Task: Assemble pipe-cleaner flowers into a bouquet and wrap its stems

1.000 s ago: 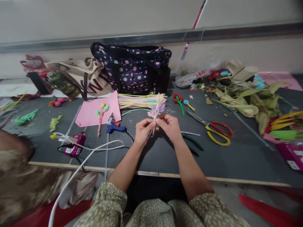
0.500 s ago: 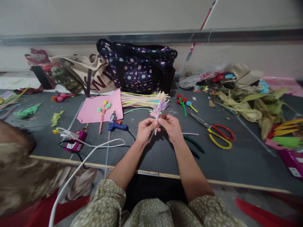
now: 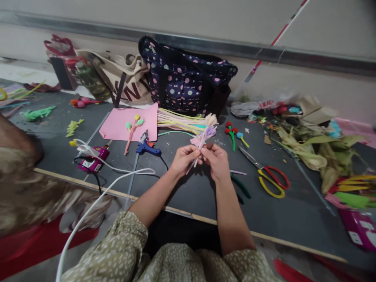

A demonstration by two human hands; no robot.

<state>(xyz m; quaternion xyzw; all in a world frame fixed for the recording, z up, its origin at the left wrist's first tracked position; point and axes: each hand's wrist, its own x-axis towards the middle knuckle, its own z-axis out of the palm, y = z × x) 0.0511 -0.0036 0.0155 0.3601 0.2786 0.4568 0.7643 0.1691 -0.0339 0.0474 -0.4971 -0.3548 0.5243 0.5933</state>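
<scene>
Well to the near left of the polka-dot bag (image 3: 192, 88), a purple box (image 3: 93, 159) sits beside a white cable (image 3: 126, 180); closer to the bag's left end, a pink sheet (image 3: 117, 122) bears a pink-stemmed flower (image 3: 131, 135), with a blue glue gun (image 3: 149, 149) on its near side. A bundle of pastel stems (image 3: 176, 119) lies just in front of the bag. Nearer the person, before the bag's right half, is the lilac-and-cream flower bunch (image 3: 207, 133) — pinched by its stems between thumb and fingers of both the left hand (image 3: 184, 159) and the right hand (image 3: 217, 159). Red pom-pom flowers (image 3: 232, 133) lie before the bag's right end; scissors (image 3: 264, 169) rest further right and nearer the person — and dry husks (image 3: 311, 152) heap well to the bag's right.
</scene>
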